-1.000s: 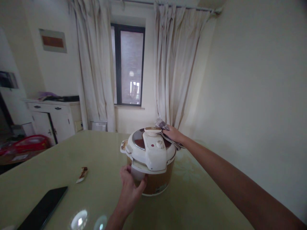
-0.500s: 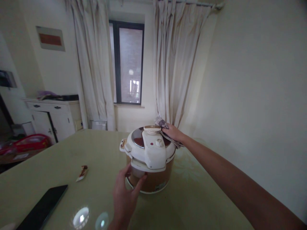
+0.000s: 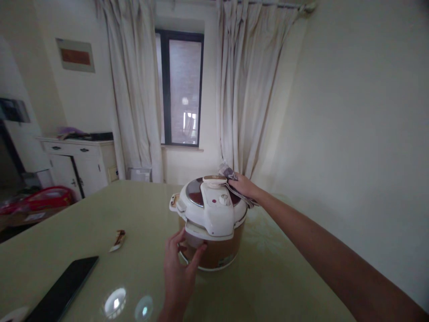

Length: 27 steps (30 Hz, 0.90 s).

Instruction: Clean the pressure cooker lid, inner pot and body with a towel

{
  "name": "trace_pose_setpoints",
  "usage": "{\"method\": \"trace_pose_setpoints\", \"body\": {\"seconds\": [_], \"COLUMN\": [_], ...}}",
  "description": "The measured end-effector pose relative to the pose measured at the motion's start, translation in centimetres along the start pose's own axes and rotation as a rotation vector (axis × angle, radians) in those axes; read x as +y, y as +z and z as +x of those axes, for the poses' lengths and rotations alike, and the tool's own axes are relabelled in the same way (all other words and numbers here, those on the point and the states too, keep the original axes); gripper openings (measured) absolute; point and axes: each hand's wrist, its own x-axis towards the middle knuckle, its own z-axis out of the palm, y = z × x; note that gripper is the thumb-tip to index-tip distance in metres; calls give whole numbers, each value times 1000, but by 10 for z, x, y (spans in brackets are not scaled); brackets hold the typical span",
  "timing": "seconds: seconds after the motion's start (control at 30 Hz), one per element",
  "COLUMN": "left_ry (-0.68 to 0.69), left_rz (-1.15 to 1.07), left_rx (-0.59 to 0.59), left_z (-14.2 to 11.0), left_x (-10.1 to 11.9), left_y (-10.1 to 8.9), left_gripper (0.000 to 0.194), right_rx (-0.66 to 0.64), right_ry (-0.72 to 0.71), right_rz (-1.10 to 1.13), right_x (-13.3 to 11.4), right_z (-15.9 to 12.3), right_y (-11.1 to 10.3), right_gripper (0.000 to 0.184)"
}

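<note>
A white and brown electric pressure cooker (image 3: 211, 223) stands on the glossy pale green table (image 3: 100, 223). My left hand (image 3: 179, 268) rests against the cooker's lower front, fingers spread and holding nothing. My right hand (image 3: 243, 187) lies on the far right of the cooker's lid, pressing a patterned cloth (image 3: 231, 179) against it, fingers curled over the cloth.
A black phone (image 3: 63, 290) lies at the table's near left. A small snack wrapper (image 3: 118, 240) lies left of the cooker. A white cabinet (image 3: 78, 163), a red item (image 3: 47, 199), curtains (image 3: 248, 98) and a dark window (image 3: 182, 89) are behind. A cream wall (image 3: 362, 134) runs along the right.
My left hand has let go of the cooker's front handle and now rests lower with fingers spread. The right hand with the cloth has stayed on the lid.
</note>
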Motion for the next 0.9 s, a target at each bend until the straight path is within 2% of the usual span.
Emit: {"method": "trace_pose_setpoints", "body": {"seconds": [0.1, 0.27, 0.47, 0.67, 0.9], "left_ry": [-14, 11, -33, 67, 135], "left_rz": [-15, -13, -7, 67, 48], "left_rx": [-2, 2, 13, 39, 103], "left_z": [-2, -7, -8, -8, 0], "left_x": [1, 5, 11, 13, 10], "left_y": [1, 2, 4, 2, 0], "left_gripper": [56, 51, 52, 53, 52], "right_rx": [1, 0, 4, 5, 1], "right_ry": [3, -7, 7, 14, -5], "right_rz": [-2, 10, 9, 13, 14], "right_x": [0, 1, 3, 3, 2], "right_z": [0, 0, 0, 0, -1], "right_y": [0, 0, 0, 0, 0], "right_gripper": [35, 36, 32, 33, 32]}}
